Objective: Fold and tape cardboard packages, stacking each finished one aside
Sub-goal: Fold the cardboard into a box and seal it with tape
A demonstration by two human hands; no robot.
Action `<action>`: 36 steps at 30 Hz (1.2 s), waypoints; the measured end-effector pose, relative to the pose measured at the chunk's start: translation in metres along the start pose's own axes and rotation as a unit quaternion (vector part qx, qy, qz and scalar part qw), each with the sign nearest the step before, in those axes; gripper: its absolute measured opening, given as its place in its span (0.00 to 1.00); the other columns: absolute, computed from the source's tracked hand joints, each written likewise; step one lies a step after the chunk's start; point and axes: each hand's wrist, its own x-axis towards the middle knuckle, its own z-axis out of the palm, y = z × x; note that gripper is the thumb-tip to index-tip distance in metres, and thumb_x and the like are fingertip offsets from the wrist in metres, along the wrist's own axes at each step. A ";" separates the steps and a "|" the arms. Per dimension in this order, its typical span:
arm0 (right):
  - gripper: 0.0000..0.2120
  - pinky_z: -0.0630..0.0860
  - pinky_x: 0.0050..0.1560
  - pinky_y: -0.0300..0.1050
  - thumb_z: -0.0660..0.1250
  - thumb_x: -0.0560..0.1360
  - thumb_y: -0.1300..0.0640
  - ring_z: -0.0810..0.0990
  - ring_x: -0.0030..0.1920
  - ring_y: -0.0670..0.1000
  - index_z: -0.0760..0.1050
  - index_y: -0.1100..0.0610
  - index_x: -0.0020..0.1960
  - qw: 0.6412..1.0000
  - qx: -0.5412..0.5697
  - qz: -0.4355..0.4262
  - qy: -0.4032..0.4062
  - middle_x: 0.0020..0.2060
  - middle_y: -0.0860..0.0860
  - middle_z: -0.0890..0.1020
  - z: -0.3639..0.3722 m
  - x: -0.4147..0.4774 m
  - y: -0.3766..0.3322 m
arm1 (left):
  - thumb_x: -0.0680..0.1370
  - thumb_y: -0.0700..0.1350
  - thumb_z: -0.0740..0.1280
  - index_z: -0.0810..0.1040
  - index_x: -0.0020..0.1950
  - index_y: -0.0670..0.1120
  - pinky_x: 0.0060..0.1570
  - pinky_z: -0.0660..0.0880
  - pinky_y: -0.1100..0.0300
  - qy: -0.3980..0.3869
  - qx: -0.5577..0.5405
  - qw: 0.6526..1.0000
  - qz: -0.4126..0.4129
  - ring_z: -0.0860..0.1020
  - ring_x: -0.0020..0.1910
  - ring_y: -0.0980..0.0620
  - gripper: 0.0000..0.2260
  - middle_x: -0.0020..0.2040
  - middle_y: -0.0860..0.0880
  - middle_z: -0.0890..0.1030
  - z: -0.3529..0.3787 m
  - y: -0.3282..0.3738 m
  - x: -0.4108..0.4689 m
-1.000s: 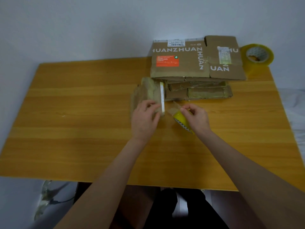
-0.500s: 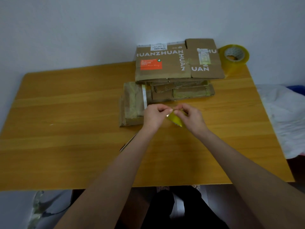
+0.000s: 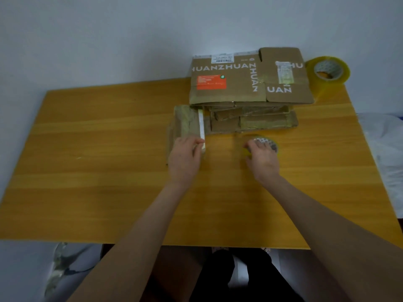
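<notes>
A folded, taped cardboard package [image 3: 185, 124] with a white strip [image 3: 201, 127] along its right edge lies flat on the wooden table [image 3: 98, 149]. My left hand [image 3: 185, 159] lies on its near end, fingers and thumb pinching the near right corner by the strip. To the right, my right hand [image 3: 262, 159] curls its fingers over a small yellow tape roll [image 3: 267, 143] lying flat on the table. Behind them, finished packages [image 3: 253, 120] are stacked, with a flattened printed box [image 3: 239, 83] on top.
A large yellow tape roll [image 3: 327, 70] stands at the table's back right corner, beside the flattened box. The wall runs just behind the table. White cloth [image 3: 383, 153] lies off the right edge. The table's left half is bare wood.
My hands, together at the tape roll half a second ago, have parted. The left went back to the package's near corner. The right carried the roll right and laid it flat.
</notes>
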 end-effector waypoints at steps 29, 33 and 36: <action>0.10 0.71 0.38 0.45 0.62 0.80 0.51 0.75 0.40 0.53 0.75 0.58 0.52 0.993 0.024 -0.104 -0.059 0.43 0.54 0.80 0.028 0.032 -0.126 | 0.80 0.44 0.63 0.62 0.74 0.41 0.44 0.76 0.50 -0.142 0.064 0.977 -0.147 0.78 0.44 0.41 0.24 0.48 0.38 0.81 -0.002 -0.094 0.000; 0.13 0.66 0.33 0.41 0.63 0.78 0.44 0.74 0.38 0.50 0.70 0.54 0.46 0.992 -0.011 -0.111 -0.056 0.36 0.49 0.73 0.021 0.033 -0.136 | 0.81 0.51 0.61 0.54 0.76 0.39 0.45 0.70 0.55 -0.167 0.091 0.968 -0.167 0.77 0.52 0.40 0.29 0.54 0.39 0.78 -0.004 -0.088 0.008; 0.10 0.67 0.37 0.42 0.61 0.81 0.51 0.74 0.40 0.51 0.74 0.58 0.51 0.992 -0.018 -0.114 -0.051 0.40 0.52 0.76 0.020 0.035 -0.137 | 0.81 0.49 0.61 0.59 0.74 0.40 0.44 0.75 0.51 -0.168 0.097 0.966 -0.169 0.78 0.48 0.40 0.25 0.51 0.39 0.80 -0.003 -0.090 0.011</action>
